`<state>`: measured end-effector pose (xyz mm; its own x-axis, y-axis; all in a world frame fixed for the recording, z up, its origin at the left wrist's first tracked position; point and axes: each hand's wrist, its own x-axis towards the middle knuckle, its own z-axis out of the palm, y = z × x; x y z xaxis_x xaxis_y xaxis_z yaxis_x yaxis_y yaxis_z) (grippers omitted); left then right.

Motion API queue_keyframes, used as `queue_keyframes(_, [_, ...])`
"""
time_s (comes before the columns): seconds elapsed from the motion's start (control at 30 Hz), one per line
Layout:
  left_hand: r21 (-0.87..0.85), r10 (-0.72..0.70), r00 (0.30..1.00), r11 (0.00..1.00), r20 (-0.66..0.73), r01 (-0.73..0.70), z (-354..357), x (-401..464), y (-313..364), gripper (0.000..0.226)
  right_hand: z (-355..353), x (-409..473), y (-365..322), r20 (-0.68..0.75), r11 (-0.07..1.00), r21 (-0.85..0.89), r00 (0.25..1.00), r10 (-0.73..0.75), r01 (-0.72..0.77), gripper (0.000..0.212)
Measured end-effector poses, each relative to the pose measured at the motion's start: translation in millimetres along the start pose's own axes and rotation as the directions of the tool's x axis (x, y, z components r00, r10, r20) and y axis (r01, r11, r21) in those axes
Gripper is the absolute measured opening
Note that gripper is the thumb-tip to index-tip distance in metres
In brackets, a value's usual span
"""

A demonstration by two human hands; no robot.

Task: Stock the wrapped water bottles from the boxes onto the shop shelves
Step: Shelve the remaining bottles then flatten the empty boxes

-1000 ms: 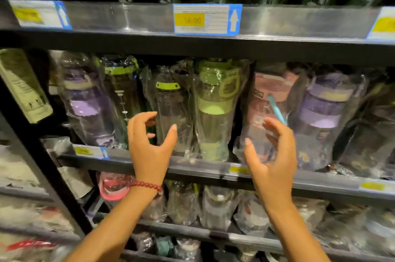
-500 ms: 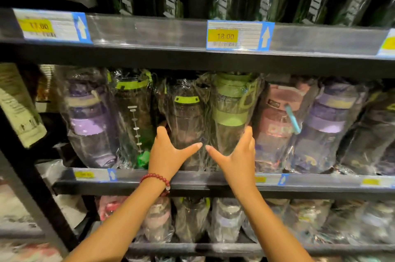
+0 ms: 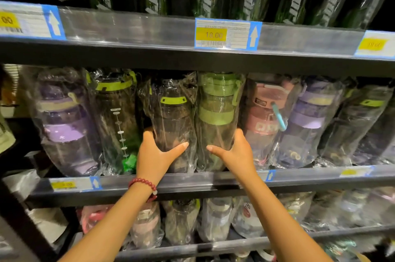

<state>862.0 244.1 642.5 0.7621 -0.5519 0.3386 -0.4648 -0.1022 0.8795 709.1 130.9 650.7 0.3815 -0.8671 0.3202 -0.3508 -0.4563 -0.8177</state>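
Observation:
A row of plastic-wrapped water bottles stands on the middle shelf (image 3: 192, 182). My left hand (image 3: 156, 155) grips the lower part of a dark bottle with a lime-green band (image 3: 173, 120), thumb across its front and fingers behind it. My right hand (image 3: 235, 152) grips the green-lidded bottle (image 3: 218, 112) beside it in the same way, fingers hidden between it and the pink bottle (image 3: 265, 116). Both bottles stand upright and touch each other. A red bead bracelet (image 3: 145, 185) is on my left wrist.
Purple bottles (image 3: 64, 125) and another dark bottle (image 3: 117, 120) fill the left of the row, and purple and dark ones (image 3: 312, 120) fill the right. Black wrapped bottles line the upper shelf (image 3: 128, 31) with its price tags. More wrapped bottles crowd the lower shelf (image 3: 213, 246).
Both hands moved inward from open air in front of the shelf and closed around the two centre bottles. The view has moved closer to the shelf.

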Motion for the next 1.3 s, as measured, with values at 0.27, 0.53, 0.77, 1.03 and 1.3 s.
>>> queue_keyframes(0.27, [0.010, 0.004, 1.000, 1.000, -0.005, -0.004, 1.9, -0.3, -2.2, 0.067, 6.8, -9.4, -12.5, -0.042, 0.989, 0.149, 0.999, 0.027, -0.020, 0.067])
queue_keyframes(0.53, [0.019, 0.000, 1.000, 1.000, -0.021, 0.000, 3.7, -0.8, -2.7, 0.067, 33.7, -4.0, -17.8, -0.205, 1.000, -0.019, 0.979, 0.012, -0.016, 0.089])
queue_keyframes(0.77, [0.020, 0.004, 1.000, 1.000, -0.013, -0.004, 3.5, -1.1, -2.9, 0.069, 15.4, 7.8, -3.9, -0.128, 1.000, -0.014, 0.992, -0.018, 0.017, 0.071])
queue_keyframes(1.03, [0.042, -0.030, 0.999, 0.999, 0.025, 0.029, 0.5, 0.4, 1.1, 0.068, 4.2, 5.4, -1.7, -0.044, 0.996, 0.080, 0.999, -0.032, 0.036, 0.059])
queue_keyframes(1.3, [0.002, -0.029, 0.994, 1.000, 0.105, 0.029, -6.9, -0.7, 6.2, 0.061, 1.2, 3.9, -1.6, 0.006, 0.989, 0.145, 0.999, -0.032, 0.031, 0.054])
